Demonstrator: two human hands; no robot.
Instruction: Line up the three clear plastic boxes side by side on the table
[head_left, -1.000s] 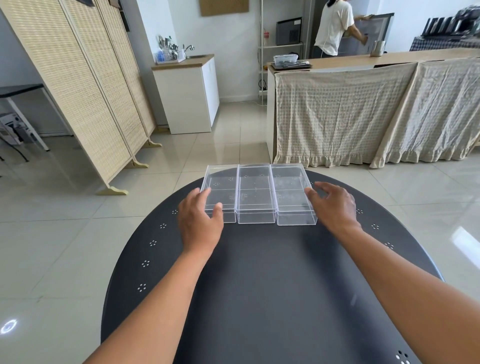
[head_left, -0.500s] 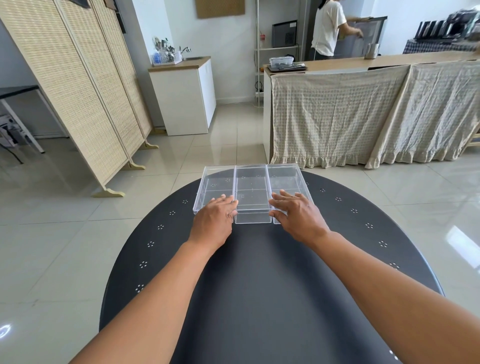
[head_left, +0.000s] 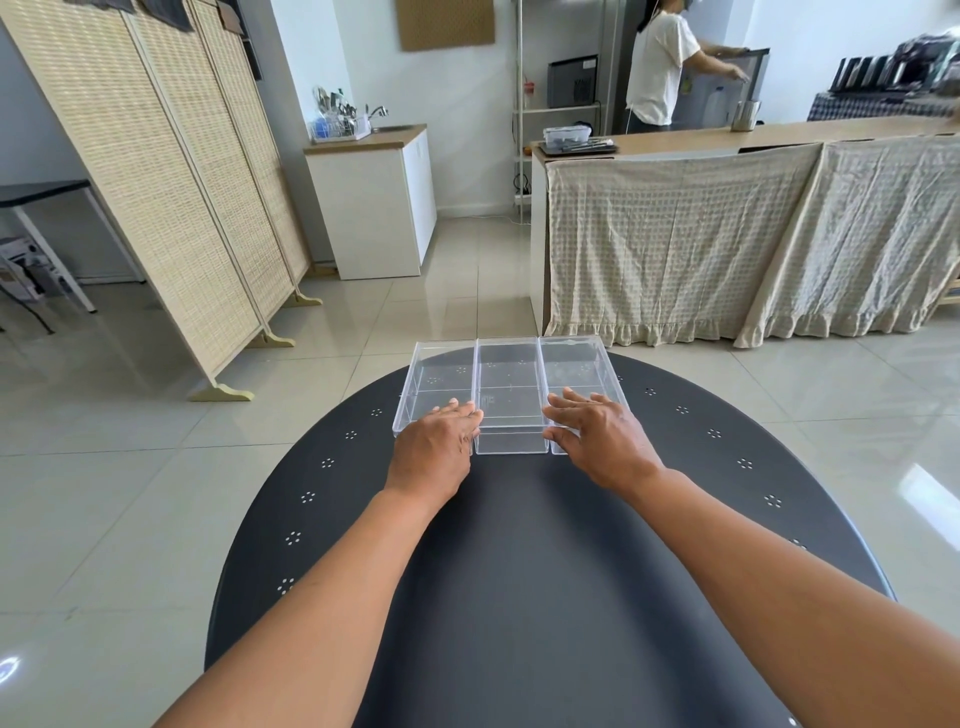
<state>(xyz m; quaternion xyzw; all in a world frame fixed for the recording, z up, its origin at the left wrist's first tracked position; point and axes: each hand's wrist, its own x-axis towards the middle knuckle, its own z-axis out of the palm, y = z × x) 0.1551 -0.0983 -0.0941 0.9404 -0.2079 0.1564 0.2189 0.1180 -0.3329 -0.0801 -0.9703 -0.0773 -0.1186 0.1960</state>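
No text, label, brand, number or sign can be read anywhere in the head view. The middle clear box (head_left: 509, 395) bears a faint embossed mark on its top, too small and blurred to make out. A small blue mark on the appliance (head_left: 719, 93) at the far wall is likewise illegible.

Bright daylight, sharp focus, glare on the floor tiles (head_left: 930, 483), wide-angle bending at edges.
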